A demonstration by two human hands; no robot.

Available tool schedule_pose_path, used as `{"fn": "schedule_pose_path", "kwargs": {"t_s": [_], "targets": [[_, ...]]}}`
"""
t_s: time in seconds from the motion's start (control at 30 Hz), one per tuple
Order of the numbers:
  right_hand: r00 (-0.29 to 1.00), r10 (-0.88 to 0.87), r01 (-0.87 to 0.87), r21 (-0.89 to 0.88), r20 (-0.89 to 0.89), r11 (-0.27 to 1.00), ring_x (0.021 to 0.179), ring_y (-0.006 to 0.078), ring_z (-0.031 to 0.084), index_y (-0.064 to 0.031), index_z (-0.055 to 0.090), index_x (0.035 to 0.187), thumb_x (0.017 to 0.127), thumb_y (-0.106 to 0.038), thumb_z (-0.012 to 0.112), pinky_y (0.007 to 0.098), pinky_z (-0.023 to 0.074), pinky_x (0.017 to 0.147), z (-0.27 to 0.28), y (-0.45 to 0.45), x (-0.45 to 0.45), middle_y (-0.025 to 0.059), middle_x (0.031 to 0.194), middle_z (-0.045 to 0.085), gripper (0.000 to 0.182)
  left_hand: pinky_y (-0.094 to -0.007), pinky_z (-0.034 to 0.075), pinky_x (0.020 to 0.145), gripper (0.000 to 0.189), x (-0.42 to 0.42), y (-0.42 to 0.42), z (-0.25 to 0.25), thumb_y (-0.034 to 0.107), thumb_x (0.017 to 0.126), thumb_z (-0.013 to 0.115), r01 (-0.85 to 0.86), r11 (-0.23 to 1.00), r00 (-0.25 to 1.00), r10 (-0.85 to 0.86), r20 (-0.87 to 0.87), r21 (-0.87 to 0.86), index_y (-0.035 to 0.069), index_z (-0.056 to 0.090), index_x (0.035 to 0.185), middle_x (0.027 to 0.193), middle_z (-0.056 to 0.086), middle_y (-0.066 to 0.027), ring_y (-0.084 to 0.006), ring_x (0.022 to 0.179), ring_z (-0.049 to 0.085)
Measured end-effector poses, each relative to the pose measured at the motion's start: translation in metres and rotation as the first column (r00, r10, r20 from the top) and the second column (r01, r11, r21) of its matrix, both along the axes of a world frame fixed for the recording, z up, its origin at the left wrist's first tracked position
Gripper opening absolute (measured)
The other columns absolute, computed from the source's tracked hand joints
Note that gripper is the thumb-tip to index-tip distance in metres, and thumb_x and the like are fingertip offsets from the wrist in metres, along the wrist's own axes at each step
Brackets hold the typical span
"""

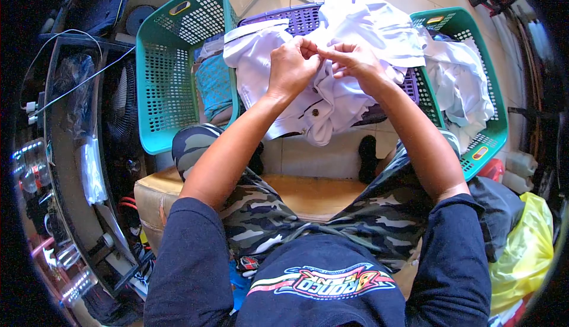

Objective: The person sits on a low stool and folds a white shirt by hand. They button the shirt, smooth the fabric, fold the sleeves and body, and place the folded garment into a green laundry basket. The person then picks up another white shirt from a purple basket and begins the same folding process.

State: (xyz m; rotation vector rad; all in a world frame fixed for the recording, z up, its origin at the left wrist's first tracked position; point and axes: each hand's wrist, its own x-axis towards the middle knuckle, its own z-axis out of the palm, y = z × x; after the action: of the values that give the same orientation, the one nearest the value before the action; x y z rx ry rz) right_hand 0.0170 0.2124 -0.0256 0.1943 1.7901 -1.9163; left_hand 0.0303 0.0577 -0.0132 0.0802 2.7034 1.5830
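Fingertips of my left hand (293,65) and my right hand (358,62) meet in a pinch on a white garment (262,69). What exactly lies between the fingertips is too small to tell. Dark round buttons (315,112) run along the garment's bunched front edge, just below my hands. Beneath it is a purple perforated plastic basket (304,20), mostly covered by the cloth. More white cloth (355,15) spreads over the basket's far right side.
A green plastic basket (166,87) at left holds folded clothes, among them a blue patterned cloth (214,84). Another green basket (482,156) at right holds white clothes (458,82). A fan (122,100) and dark shelving (66,158) stand left. A yellow plastic bag (520,256) lies right.
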Motion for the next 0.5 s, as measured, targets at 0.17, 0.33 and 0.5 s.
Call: {"fn": "schedule_pose_path", "kwargs": {"t_s": [0.17, 0.33, 0.5], "targets": [[0.999, 0.015, -0.015, 0.011, -0.039, 1.0, 0.056, 0.005, 0.052, -0.001, 0.062, 0.082, 0.073, -0.031, 0.068, 0.0169, 0.0459, 0.046, -0.008, -0.003, -0.001, 0.0012, 0.07, 0.057, 0.032, -0.0267, 0.05, 0.06, 0.013, -0.002, -0.004, -0.006, 0.009, 0.068, 0.063, 0.015, 1.0, 1.0, -0.015, -0.002, 0.011, 0.001, 0.061, 0.077, 0.069, 0.064, -0.0098, -0.0159, 0.062, 0.063], [0.986, -0.006, 0.046, 0.233, -0.168, 0.971, 0.055, 0.0073, 0.054, -0.0019, 0.064, 0.079, 0.076, -0.028, 0.064, 0.0217, 0.0463, 0.048, -0.012, -0.011, 0.004, 0.0034, 0.064, 0.06, 0.026, -0.0243, 0.049, 0.06, 0.011, 0.003, 0.002, -0.005, 0.007, 0.07, 0.064, 0.017, 0.999, 0.998, -0.018, -0.059, -0.03, 0.001, 0.061, 0.079, 0.071, 0.064, -0.0085, -0.0126, 0.064, 0.062], [0.938, -0.021, 0.187, 0.453, -0.347, 0.872, 0.062, 0.0197, 0.061, -0.0012, 0.064, 0.082, 0.077, -0.021, 0.057, 0.0332, 0.0476, 0.061, -0.013, -0.018, 0.009, 0.0128, 0.067, 0.062, 0.021, -0.0252, 0.049, 0.059, 0.011, 0.007, 0.007, -0.01, 0.007, 0.07, 0.065, -0.015, 0.996, 0.988, 0.0, -0.157, -0.093, 0.001, 0.06, 0.077, 0.07, 0.064, -0.0096, -0.0139, 0.063, 0.063]]}}
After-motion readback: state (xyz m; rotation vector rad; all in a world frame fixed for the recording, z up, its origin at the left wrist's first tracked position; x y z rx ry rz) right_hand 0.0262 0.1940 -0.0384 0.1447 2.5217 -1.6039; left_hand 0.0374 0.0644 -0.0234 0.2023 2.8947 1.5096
